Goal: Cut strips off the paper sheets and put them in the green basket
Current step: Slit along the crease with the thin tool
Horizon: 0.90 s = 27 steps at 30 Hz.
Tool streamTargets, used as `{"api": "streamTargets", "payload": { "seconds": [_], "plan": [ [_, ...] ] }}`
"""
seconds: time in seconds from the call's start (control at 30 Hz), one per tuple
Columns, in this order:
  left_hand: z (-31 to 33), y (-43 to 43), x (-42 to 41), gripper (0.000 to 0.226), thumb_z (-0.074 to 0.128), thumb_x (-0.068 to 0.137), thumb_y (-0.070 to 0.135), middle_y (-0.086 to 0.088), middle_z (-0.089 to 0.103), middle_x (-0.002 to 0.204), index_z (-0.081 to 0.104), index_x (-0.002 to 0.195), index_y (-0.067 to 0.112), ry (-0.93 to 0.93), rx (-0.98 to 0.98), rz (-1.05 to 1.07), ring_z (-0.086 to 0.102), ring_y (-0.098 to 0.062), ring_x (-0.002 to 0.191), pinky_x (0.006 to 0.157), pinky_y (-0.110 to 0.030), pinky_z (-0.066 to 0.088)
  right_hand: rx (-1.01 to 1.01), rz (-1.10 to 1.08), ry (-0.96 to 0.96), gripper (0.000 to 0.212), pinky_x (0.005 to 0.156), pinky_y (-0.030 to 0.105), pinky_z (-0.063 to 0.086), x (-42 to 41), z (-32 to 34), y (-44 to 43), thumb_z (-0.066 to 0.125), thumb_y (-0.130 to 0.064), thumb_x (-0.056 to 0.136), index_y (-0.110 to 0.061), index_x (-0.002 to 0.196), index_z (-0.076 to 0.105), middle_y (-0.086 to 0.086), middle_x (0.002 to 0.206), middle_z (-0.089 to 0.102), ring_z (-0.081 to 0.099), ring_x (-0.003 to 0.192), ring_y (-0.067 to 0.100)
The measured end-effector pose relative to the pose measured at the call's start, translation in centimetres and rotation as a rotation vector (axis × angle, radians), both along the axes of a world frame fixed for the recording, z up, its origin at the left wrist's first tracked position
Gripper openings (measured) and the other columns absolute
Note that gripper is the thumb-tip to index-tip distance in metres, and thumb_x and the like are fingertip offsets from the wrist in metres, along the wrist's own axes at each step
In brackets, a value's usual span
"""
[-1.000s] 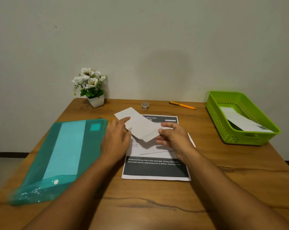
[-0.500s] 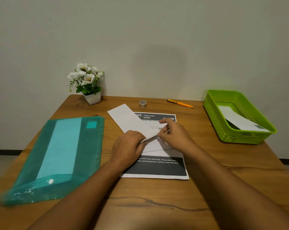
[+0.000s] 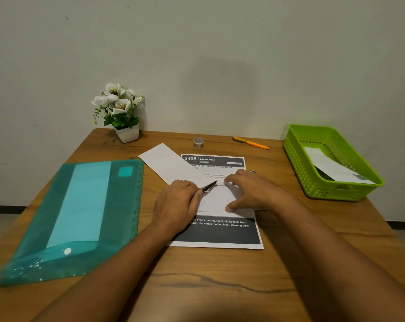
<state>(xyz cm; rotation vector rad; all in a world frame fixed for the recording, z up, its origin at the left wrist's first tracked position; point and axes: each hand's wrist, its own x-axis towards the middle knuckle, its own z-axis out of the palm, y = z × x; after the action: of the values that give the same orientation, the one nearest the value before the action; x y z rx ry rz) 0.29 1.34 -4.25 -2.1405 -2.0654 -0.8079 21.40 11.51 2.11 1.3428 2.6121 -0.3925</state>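
A printed sheet with dark bands lies flat on the table in front of me. A white paper strip lies slanted across its upper left part. My left hand grips a thin dark pointed tool, its tip aimed right over the papers. My right hand is spread, with fingertips and thumb pressing the paper down. The green basket stands at the right, apart from both hands, and holds a cut paper piece.
A teal plastic folder lies on the left of the wooden table. Along the back edge stand a potted white flower, a small tape roll and an orange pen. A wall rises behind the table.
The white strip, held in the air by both hands, came down onto the printed sheet. My left hand now holds a dark pointed tool and my right hand has spread flat on the paper.
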Motion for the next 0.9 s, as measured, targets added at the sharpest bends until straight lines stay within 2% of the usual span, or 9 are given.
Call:
{"api": "streamTargets", "payload": {
  "seconds": [0.23,0.33,0.43,0.5,0.57,0.63,0.7,0.8,0.9],
  "plan": [
    [0.9,-0.4,0.4,0.019,0.050,0.102,0.040,0.005,0.063,0.087,0.062,0.106,0.025,-0.050,-0.030,0.065,0.056,-0.017,0.081,0.061,-0.033,0.037,-0.032,-0.104,-0.013,0.096,0.105,0.048,0.044,1.3,-0.6,0.0,0.080,-0.072,0.069,-0.039,0.150,0.041,-0.002,0.148,0.052,0.048,0.132,0.029],
    [0.7,-0.4,0.3,0.024,0.047,0.103,0.041,0.006,0.063,0.084,0.063,0.099,0.023,-0.022,-0.020,0.044,0.055,-0.016,0.079,0.060,-0.033,0.037,-0.057,-0.157,0.053,0.083,0.100,0.044,0.050,1.8,-0.6,-0.3,0.083,-0.057,0.077,-0.037,0.149,0.045,0.000,0.147,0.055,0.053,0.128,0.027],
    [0.3,-0.3,0.0,0.029,0.047,0.103,0.038,0.006,0.063,0.084,0.067,0.091,0.022,0.002,-0.002,0.002,0.056,-0.016,0.082,0.062,-0.034,0.043,-0.052,-0.203,0.192,0.061,0.093,0.043,0.054,2.4,-0.9,-0.5,0.081,-0.042,0.085,-0.035,0.140,0.055,0.000,0.134,0.063,0.059,0.114,0.023],
    [0.4,-0.4,-0.1,0.027,0.048,0.103,0.037,0.007,0.065,0.087,0.069,0.096,0.023,-0.003,-0.007,-0.013,0.057,-0.016,0.085,0.063,-0.035,0.045,-0.051,-0.231,0.292,0.048,0.084,0.038,0.053,2.9,-1.1,-0.5,0.078,-0.034,0.088,-0.033,0.133,0.061,-0.006,0.116,0.067,0.061,0.101,0.018],
    [0.6,-0.5,0.0,0.022,0.049,0.103,0.037,0.008,0.067,0.093,0.067,0.109,0.026,-0.035,-0.023,-0.018,0.059,-0.015,0.088,0.063,-0.035,0.047,-0.046,-0.254,0.378,0.040,0.076,0.035,0.050,3.4,-1.3,-0.5,0.075,-0.027,0.090,-0.031,0.129,0.064,-0.013,0.098,0.062,0.060,0.091,0.014],
    [0.9,-0.6,0.1,0.019,0.052,0.102,0.035,0.007,0.068,0.096,0.059,0.119,0.028,-0.080,-0.030,-0.013,0.061,-0.016,0.087,0.061,-0.036,0.048,-0.035,-0.272,0.448,0.035,0.076,0.036,0.049,3.8,-1.4,-0.5,0.073,-0.022,0.091,-0.031,0.124,0.066,-0.010,0.094,0.061,0.060,0.089,0.015],
    [0.8,-0.8,0.1,0.017,0.054,0.102,0.030,0.005,0.069,0.095,0.056,0.119,0.028,-0.095,-0.022,-0.035,0.062,-0.018,0.083,0.059,-0.036,0.047,-0.026,-0.295,0.511,0.032,0.074,0.033,0.048,4.1,-1.5,-0.4,0.072,-0.018,0.091,-0.032,0.119,0.067,-0.003,0.095,0.063,0.060,0.087,0.017],
    [0.3,-0.8,-0.2,0.020,0.056,0.097,0.019,0.005,0.071,0.098,0.063,0.114,0.025,-0.098,-0.019,-0.094,0.064,-0.020,0.088,0.062,-0.037,0.049,-0.008,-0.331,0.598,0.030,0.068,0.027,0.043,4.3,-1.5,-0.2,0.073,-0.016,0.091,-0.031,0.116,0.070,-0.003,0.093,0.063,0.057,0.083,0.011],
    [0.0,-0.6,-0.5,0.033,0.053,0.092,0.018,0.003,0.074,0.114,0.070,0.121,0.021,-0.098,-0.044,-0.128,0.067,-0.022,0.102,0.073,-0.039,0.056,0.006,-0.373,0.659,0.029,0.065,0.030,0.043,4.4,-1.2,-0.1,0.073,-0.015,0.090,-0.033,0.112,0.070,0.000,0.089,0.064,0.058,0.079,0.016]
  ]
}}
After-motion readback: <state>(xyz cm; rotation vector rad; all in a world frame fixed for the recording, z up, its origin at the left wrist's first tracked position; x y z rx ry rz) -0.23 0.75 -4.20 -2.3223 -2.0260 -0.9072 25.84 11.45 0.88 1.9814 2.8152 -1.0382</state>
